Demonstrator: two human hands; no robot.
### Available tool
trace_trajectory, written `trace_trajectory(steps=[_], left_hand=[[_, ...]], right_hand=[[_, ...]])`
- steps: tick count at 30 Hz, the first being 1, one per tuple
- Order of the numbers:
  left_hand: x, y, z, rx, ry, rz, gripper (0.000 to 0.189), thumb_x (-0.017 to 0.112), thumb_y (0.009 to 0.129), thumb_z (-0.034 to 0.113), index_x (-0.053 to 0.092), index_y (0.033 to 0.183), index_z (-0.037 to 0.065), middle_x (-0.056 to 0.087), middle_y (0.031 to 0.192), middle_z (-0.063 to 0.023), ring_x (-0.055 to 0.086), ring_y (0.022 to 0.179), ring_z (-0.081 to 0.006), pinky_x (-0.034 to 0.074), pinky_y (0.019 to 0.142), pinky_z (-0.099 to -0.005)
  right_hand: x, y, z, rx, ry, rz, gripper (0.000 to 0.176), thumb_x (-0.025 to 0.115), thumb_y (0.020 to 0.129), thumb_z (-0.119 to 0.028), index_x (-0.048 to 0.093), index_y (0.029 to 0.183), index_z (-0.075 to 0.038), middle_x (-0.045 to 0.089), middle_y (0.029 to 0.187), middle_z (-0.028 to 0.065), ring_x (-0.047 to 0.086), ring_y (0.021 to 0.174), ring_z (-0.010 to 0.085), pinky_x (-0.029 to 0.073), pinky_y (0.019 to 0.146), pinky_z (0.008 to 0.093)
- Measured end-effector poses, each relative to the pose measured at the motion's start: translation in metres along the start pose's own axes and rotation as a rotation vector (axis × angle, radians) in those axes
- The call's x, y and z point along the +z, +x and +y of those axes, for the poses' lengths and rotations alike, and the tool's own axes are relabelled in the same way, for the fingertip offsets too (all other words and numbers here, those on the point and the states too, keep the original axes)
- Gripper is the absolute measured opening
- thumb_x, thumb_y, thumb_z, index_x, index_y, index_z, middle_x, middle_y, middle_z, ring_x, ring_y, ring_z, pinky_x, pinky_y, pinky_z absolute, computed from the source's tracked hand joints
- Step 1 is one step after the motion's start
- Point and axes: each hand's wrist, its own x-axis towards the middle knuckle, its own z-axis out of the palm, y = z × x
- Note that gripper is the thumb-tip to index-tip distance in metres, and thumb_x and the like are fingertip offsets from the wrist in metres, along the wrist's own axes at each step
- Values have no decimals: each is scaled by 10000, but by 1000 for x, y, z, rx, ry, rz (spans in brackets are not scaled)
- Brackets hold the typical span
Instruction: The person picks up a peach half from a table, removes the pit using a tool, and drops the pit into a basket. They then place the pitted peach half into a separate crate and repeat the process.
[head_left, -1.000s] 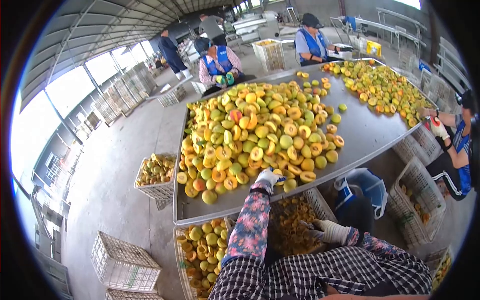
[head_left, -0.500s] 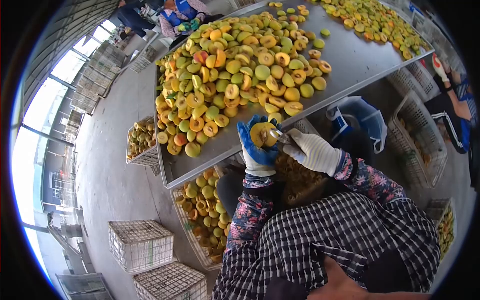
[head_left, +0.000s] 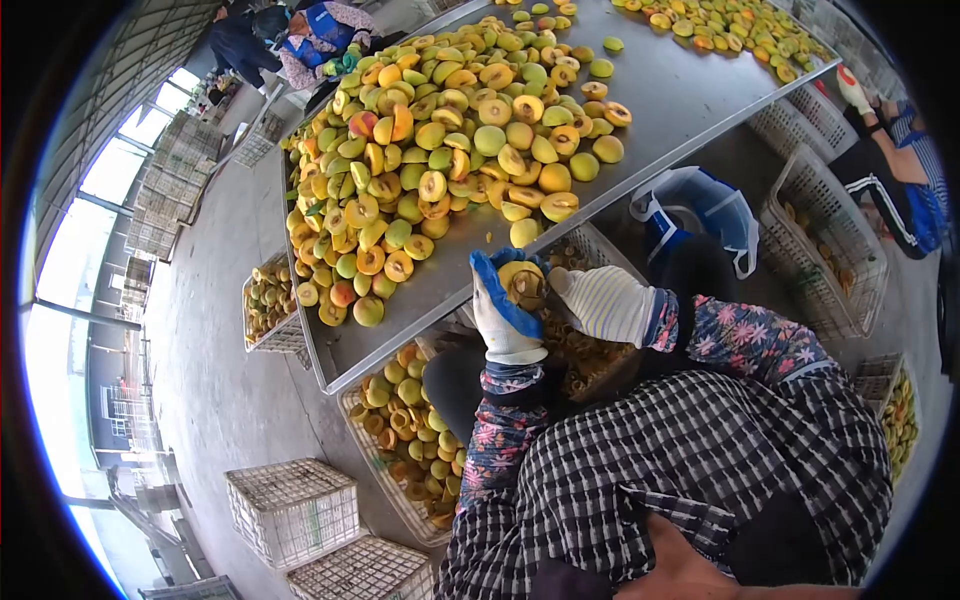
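My left hand [head_left: 505, 310], in a blue and white glove, cups a halved yellow fruit [head_left: 520, 278] with its cut side up, just beyond the metal table's near edge. My right hand [head_left: 607, 305], in a striped white glove, is closed beside the fruit; in this view its fingertips and the tool they grip are mostly hidden and blurred. A large heap of halved fruit [head_left: 430, 150] lies on the metal table [head_left: 680, 110]. Under my hands, a crate [head_left: 610, 375] holds brown pieces.
A crate of fruit [head_left: 410, 430] stands left of my legs. White crates [head_left: 290, 515] sit on the floor at lower left. A blue-lined bucket [head_left: 710, 215] and a crate [head_left: 830, 245] are to the right. Co-workers [head_left: 325, 40] are at the upper left and right edge.
The view has shifted, so the table and heap appear further left. My right hand has turned, and the metal tool tip seen earlier in the fruit no longer shows clearly.
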Motion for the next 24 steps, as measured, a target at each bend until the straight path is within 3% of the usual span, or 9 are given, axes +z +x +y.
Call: trace_trajectory(steps=[5, 8, 9, 10, 12, 14, 17, 21, 24], left_hand=[[17, -6, 11, -7, 0, 167, 464, 328, 1058, 410, 541, 1067, -3, 614, 953, -110, 633, 826, -219, 537, 810, -333], [17, -5, 11, 34, 35, 188, 473, 338, 1056, 409, 565, 1012, -3, 625, 906, -98, 633, 826, -206, 530, 779, -319], [5, 3, 5, 240, 407, 120, 472, 360, 1051, 410, 573, 987, -6, 626, 900, -93, 630, 826, -207, 531, 777, -321], [-1, 3, -4, 19, 61, 138, 501, 341, 1051, 426, 575, 968, -10, 627, 887, -91, 622, 834, -209, 525, 786, -329], [-8, 2, -4, 10, 10, -4, 544, 324, 1042, 475, 570, 1017, -10, 623, 932, -102, 610, 873, -219, 518, 821, -346], [15, -6, 4, 100, 58, 171, 591, 321, 1023, 535, 556, 1077, -5, 608, 979, -118, 600, 911, -231, 505, 870, -362], [21, -8, 0, 138, -24, 165, 591, 354, 1008, 553, 542, 1075, -4, 596, 1008, -138, 599, 927, -257, 506, 899, -387], [10, -1, -14, -28, -74, 127, 527, 390, 1010, 519, 547, 1074, 20, 600, 1021, -126, 600, 926, -250, 513, 891, -382], [3, -5, -10, 33, 164, 148, 534, 388, 1012, 520, 553, 1104, 20, 615, 1007, -122, 607, 917, -242, 522, 843, -373]], right_hand=[[25, -3, -5, -131, 309, 213, 261, 475, 944, -212, 481, 1066, 18, 635, 748, 210, 632, 698, 411, 497, 582, 476], [28, 0, 0, 16, 329, 39, 313, 531, 915, -226, 469, 1072, 38, 628, 736, 221, 630, 703, 419, 490, 595, 495], [19, 2, -6, 51, 300, -2, 342, 563, 899, -229, 464, 1074, 48, 628, 734, 224, 632, 707, 420, 487, 599, 503], [4, 0, -10, 63, 199, -56, 359, 583, 889, -217, 464, 1087, 57, 625, 726, 230, 634, 701, 426, 482, 593, 502], [13, -3, -11, -5, 474, 71, 302, 548, 914, -195, 490, 1098, 37, 628, 804, 238, 627, 766, 426, 492, 659, 462], [56, 4, -3, -260, 592, 270, 225, 501, 947, -154, 519, 1096, 13, 617, 903, 238, 600, 854, 421, 486, 759, 417], [65, 4, -6, 12, 780, 168, 218, 499, 957, -164, 527, 1080, 13, 621, 882, 226, 616, 841, 391, 496, 749, 423], [10, -4, -12, 11, 347, 101, 334, 578, 894, -230, 509, 1066, 48, 605, 639, 194, 626, 633, 427, 487, 537, 503], [62, -2, 21, -316, 219, 91, 251, 567, 914, -151, 522, 1085, 27, 626, 897, 247, 649, 877, 374, 495, 793, 422]])
